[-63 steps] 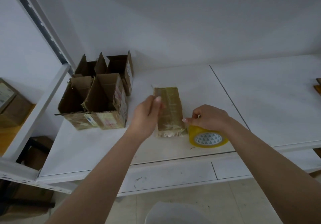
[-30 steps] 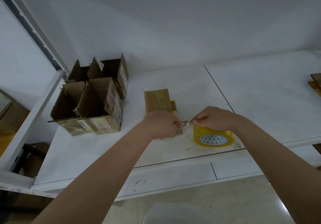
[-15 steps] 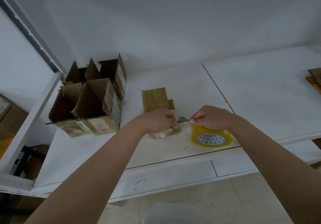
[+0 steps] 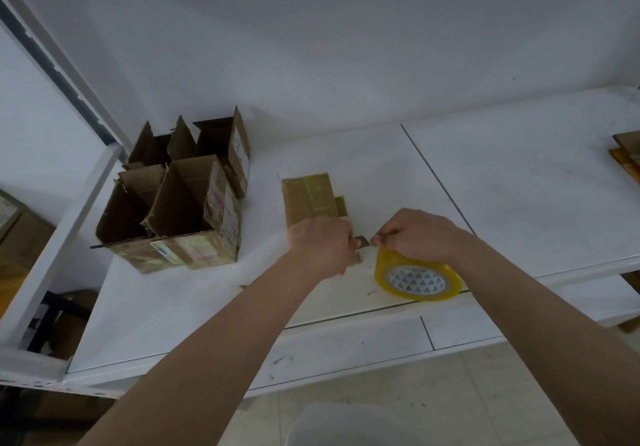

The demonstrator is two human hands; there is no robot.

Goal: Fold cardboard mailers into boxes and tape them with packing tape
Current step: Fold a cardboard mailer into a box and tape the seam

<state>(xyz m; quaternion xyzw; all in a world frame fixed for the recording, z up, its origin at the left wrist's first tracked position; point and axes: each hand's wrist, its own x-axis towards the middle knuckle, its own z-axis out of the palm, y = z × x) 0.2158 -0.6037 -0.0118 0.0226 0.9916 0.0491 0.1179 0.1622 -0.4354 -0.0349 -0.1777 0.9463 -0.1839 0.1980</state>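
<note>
We see the small cardboard box (image 4: 310, 199) lying on the white surface (image 4: 519, 186), its top glossy with tape. Our left hand (image 4: 320, 244) curls its fingers over the box's near end; our right hand (image 4: 415, 234) pinches the strip of tape pulled from the yellow tape roll (image 4: 417, 281), right of the box. Left of the box stand open cartons (image 4: 180, 199) with labels we cannot read; their contents are hidden.

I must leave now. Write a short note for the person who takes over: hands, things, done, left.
Left hand grips the near end of the flat mailer. Right hand pinches the tape strip stretched from the yellow tape roll on the table.
Done: open boxes stand at the left.
Left: cut this strip, press it down, go on with the remaining mailers.
</note>
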